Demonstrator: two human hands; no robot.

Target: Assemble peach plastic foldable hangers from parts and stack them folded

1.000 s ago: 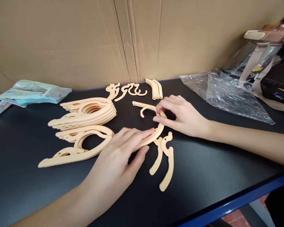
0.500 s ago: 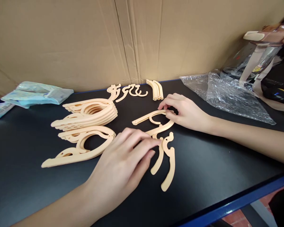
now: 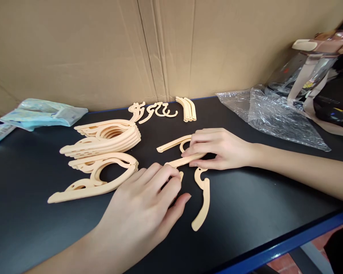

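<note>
Right hand (image 3: 217, 147) grasps the cream, curved plastic hanger (image 3: 171, 144) over the matte black tabletop (image 3: 246, 209), before brown cardboard (image 3: 88, 49); left hand (image 3: 141, 199) curls beside a mostly hidden cream plastic piece (image 3: 181, 175), and I cannot tell whether it grips.

The folded hanger (image 3: 185, 160), the stacked hangers (image 3: 103, 143) on the left and the loose curved piece (image 3: 206, 198) look like smooth, satin-matt plastic; the small hooks (image 3: 151, 111) on the far side match. Beneath, the black surface (image 3: 260, 201) is smooth with a soft sheen, its blue edge (image 3: 286, 241) glossier. Matt brown cardboard (image 3: 88, 49) stands behind. Far right, crinkled clear film (image 3: 282, 121) glints beside a glossy transparent bottle (image 3: 324, 65) with a smooth-looking strap (image 3: 304, 76); the far-left packet (image 3: 42, 114) is shiny, creased plastic film
</note>
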